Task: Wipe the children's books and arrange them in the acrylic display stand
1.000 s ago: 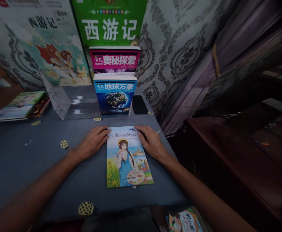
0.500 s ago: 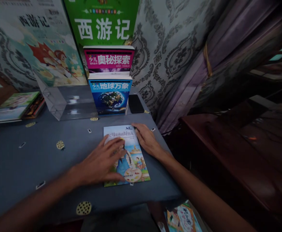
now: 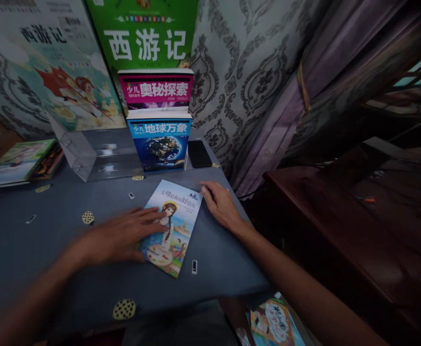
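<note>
A thin paperback book [image 3: 176,218] with a painted girl in braids on its cover lies face up on the grey-blue tablecloth [image 3: 109,283], turned at an angle. My left hand [image 3: 124,235] is over the book's left edge, fingers stretched out onto the cover and holding nothing. Beside the top right corner of the book rests my right hand [image 3: 219,204], its fingers loosely extended towards that corner. Whether the right fingertips touch the book I cannot tell.
Behind stand a blue book [image 3: 163,144], a pink book [image 3: 156,91] and a large green book [image 3: 147,43] in a clear acrylic stand [image 3: 77,144]. A black phone [image 3: 199,154] lies right of them. More books [image 3: 19,161] lie at left; another book [image 3: 273,322] is below the table edge.
The book has turned clockwise and its lower end has swung left. My left hand has moved left with it, while the right hand stays near the top corner.
</note>
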`<state>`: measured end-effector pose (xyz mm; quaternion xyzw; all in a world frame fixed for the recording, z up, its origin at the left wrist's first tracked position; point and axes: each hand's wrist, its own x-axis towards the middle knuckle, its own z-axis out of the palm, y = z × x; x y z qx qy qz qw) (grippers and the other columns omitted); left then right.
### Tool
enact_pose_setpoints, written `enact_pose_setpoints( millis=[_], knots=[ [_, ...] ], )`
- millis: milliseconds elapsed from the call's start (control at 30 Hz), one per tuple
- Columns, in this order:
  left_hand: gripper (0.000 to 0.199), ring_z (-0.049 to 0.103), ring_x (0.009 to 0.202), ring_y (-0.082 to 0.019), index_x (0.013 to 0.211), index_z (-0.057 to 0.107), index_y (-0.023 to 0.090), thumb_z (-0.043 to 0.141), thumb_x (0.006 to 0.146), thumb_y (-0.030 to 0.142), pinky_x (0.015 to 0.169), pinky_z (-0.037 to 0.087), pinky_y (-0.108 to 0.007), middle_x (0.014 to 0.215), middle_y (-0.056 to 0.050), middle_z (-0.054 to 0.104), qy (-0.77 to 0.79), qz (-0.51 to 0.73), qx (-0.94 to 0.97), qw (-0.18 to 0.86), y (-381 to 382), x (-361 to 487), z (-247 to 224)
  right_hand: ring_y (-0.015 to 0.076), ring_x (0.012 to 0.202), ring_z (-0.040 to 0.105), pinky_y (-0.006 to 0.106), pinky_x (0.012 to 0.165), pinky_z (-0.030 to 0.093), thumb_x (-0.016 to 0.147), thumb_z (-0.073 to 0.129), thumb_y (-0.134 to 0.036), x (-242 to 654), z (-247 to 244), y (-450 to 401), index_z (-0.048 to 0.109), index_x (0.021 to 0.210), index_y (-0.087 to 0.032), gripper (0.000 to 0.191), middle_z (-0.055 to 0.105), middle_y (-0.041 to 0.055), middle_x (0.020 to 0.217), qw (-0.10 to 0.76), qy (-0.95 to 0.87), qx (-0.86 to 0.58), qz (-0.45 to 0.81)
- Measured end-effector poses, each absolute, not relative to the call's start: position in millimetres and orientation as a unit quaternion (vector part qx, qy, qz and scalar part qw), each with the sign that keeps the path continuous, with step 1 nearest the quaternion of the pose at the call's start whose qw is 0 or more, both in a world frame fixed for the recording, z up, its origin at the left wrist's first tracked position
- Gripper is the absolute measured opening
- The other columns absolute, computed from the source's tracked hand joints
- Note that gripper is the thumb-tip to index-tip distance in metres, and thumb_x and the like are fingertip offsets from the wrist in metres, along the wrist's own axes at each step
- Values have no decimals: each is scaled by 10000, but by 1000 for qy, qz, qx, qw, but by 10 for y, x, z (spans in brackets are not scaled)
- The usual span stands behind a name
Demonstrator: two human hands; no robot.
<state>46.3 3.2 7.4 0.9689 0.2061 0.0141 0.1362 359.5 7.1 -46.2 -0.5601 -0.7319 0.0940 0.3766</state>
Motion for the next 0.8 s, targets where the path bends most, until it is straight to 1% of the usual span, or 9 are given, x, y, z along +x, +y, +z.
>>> enact_pose_setpoints(
  millis=[100,167,233,300,333,400,567,700,800],
  knots=[
    [633,526,1340,-286,1394,540,360,692,818,573,1041,479,-418,1486,-49,536,238,12,965,109,166,259,121,229,726,676,357,721,523,980,427,-278,3586,-409,36,658,1171,-201,309,732,49,781,392,-710,-568,142],
    [621,610,1223,-306,1293,629,306,626,804,689,963,512,-414,1375,-79,630,261,1,962,85,202,249,185,201,619,653,328,672,510,985,418,-278,3564,-374,7,662,1178,-201,320,705,13,672,395,-705,-561,180],
    [611,668,1080,-307,1179,680,249,541,831,733,886,526,-416,1228,-101,702,285,-14,956,65,168,381,253,180,575,634,307,661,501,983,424,-278,3533,-345,-23,672,1166,-196,319,691,-6,630,395,-707,-551,202],
    [534,683,958,-291,1112,677,222,468,910,670,831,523,-427,1091,-97,721,321,-24,946,42,63,631,281,163,564,623,289,661,493,983,427,-282,3501,-325,-50,676,1160,-185,320,689,-15,621,393,-714,-536,219],
    [512,667,994,-299,1155,651,218,455,934,637,836,516,-432,1105,-103,708,340,-15,940,24,-8,778,271,156,563,619,280,659,489,985,424,-287,3488,-320,-61,674,1163,-177,325,688,-17,620,393,-718,-527,230],
    [440,647,1015,-303,1073,642,181,468,958,569,826,519,-423,1089,-127,698,366,16,930,2,-159,1066,206,146,569,618,265,653,481,994,412,-299,3467,-319,-74,667,1174,-165,339,685,-18,622,394,-723,-508,254],
    [332,569,1195,-350,1139,600,160,553,942,423,907,521,-481,1266,-173,638,360,34,931,-51,-378,1459,3,138,592,622,254,660,471,1008,408,-341,3454,-349,-70,669,1181,-167,357,682,-20,632,404,-725,-481,283],
    [217,623,1087,-321,1057,617,157,518,951,319,836,560,-454,1161,-171,676,375,29,925,-58,-380,1503,-16,149,611,635,266,681,477,1013,413,-359,3451,-359,-107,678,1155,-168,356,697,-14,636,413,-709,-502,275],
    [206,640,1070,-331,1050,634,142,531,938,281,822,568,-460,1132,-179,692,372,22,925,-77,-377,1522,-6,167,679,679,288,734,495,1016,410,-356,3450,-355,-192,679,1135,-180,343,724,-1,681,426,-686,-522,275]
  ],
)
